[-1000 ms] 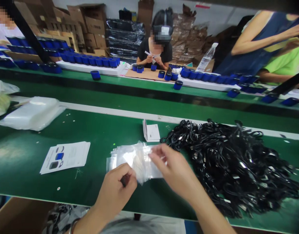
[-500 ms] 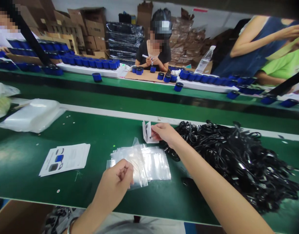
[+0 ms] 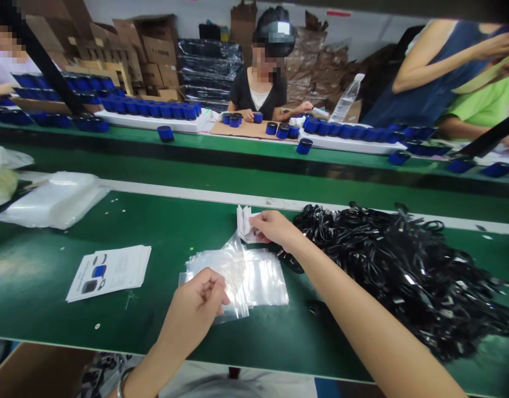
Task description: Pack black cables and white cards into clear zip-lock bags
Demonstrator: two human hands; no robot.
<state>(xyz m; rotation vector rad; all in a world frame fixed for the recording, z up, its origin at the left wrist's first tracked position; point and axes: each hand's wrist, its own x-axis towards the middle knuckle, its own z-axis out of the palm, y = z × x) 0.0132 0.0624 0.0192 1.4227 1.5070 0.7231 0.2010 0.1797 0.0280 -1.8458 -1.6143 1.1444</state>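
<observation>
My left hand (image 3: 200, 298) is closed in a pinch over a loose pile of clear plastic bags (image 3: 266, 279). A clear plastic bag (image 3: 230, 255) lies at its fingertips, one corner raised toward my other hand. Farther back, my right hand (image 3: 275, 226) pinches a folded white leaflet (image 3: 243, 225) that stands partly opened at the far edge of the bags. My fingers cover part of the leaflet. To the left lies a stack of printed sheets (image 3: 109, 271) with pictures of a blue and black product.
A heap of black cables (image 3: 387, 271) fills the right side of the green table (image 3: 163, 331). A white plastic package (image 3: 57, 196) lies at back left. Beyond a white ledge, blue round containers (image 3: 165, 132) and a plastic bottle (image 3: 348, 98) stand before a co-worker (image 3: 258, 91).
The leaflet in my right hand has shifted slightly left, and the raised bag corner has come up against it. My left hand barely moved. The co-worker opposite has stretched an arm sideways.
</observation>
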